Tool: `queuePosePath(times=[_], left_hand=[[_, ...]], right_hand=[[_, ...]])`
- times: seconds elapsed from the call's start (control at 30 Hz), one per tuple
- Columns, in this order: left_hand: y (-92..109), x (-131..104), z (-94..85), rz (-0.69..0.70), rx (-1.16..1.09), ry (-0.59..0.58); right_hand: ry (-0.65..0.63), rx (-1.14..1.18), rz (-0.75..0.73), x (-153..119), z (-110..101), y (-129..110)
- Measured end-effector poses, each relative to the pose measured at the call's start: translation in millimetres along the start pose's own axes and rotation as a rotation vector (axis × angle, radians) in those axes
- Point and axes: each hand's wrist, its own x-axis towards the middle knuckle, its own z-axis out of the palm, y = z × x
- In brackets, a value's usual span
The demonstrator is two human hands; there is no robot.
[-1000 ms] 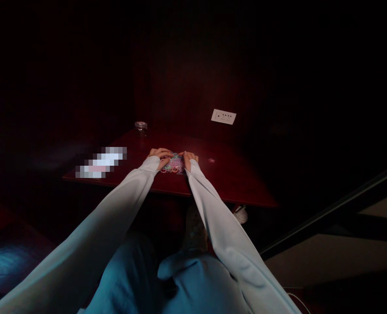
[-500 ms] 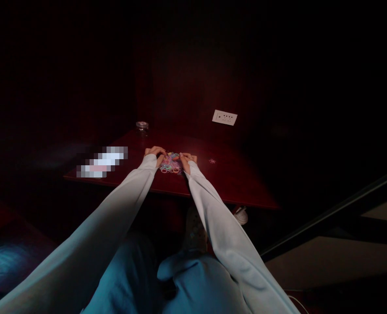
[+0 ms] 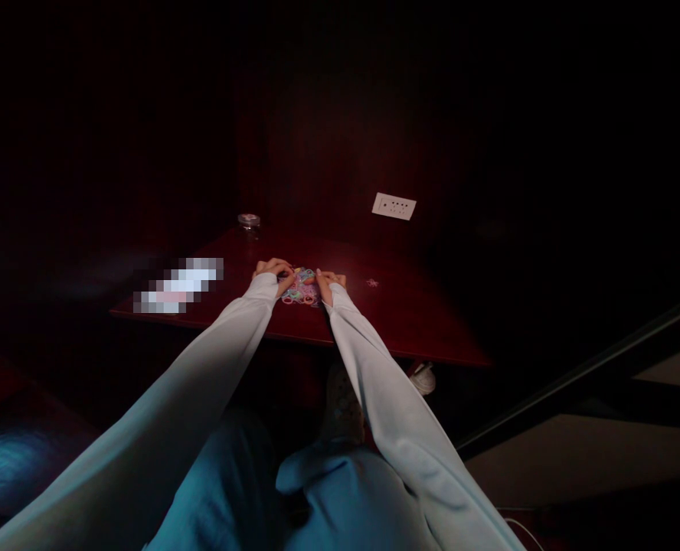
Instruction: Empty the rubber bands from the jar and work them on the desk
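"What's around you?"
"A clear, round, lidded jar point(image 3: 249, 223) stands towards the back of your dark red table point(image 3: 374, 329); a small pink bunch point(image 3: 372, 283) lies right of your right hand point(image 3: 333, 282)."
"And the thin, colourful rings point(image 3: 302, 289)?"
"Heaped between that hand and your left hand point(image 3: 272, 274), at your fingertips. Both hands' fingers are curled, narrowly spaced; I can't tell whether they grip any."

The left hand point(image 3: 274, 274) and right hand point(image 3: 331, 285) are flanking a pile of colourful small bands point(image 3: 301, 288) on the red table point(image 3: 400, 325), fingers reaching its edges (any grip is staying unclear), while a clear jar point(image 3: 249, 225) is standing farther back.
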Motion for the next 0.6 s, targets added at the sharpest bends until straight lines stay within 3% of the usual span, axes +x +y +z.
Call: queuePosePath(times=[0.2,0.6], left_hand=[[9.9,-7.0,-2.0,-0.001,-0.026,0.063],[11.2,-5.0,-2.7,0.013,-0.023,0.015]], right_hand=[[-0.005,0.014,-0.001,-0.4,-1.3,-1.5],[0.004,0.015,-0.016,-1.1,-1.0,-0.9]])
